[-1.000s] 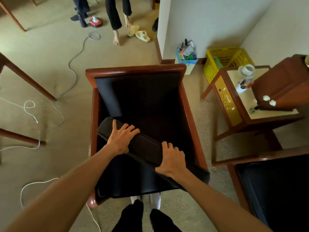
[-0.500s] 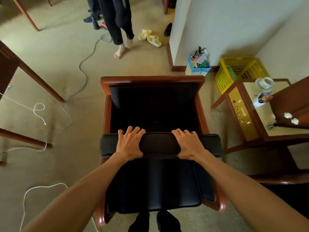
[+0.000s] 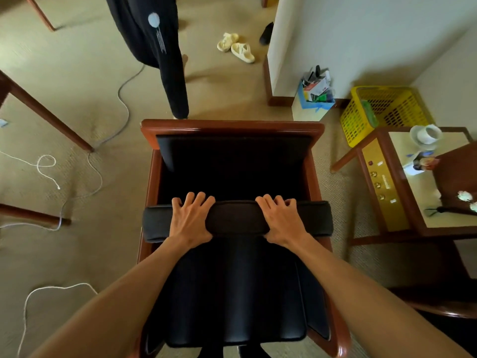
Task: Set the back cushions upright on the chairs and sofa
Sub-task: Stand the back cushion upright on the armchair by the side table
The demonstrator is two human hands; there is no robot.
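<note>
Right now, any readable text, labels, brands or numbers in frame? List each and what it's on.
None can be read.
Boxes in the blue bin: printing too blurred to read.
Yellow panel on the side table: small marks beside its knobs, too small to read.
Packet on the side table: colourful print, illegible.
Dark garment on the person standing behind the chair: a pale round patch with lines, no letters visible.

Left hand (image 3: 189, 222) and right hand (image 3: 281, 222) grip the black back cushion's (image 3: 236, 219) top edge over the wooden chair (image 3: 232, 127).
</note>
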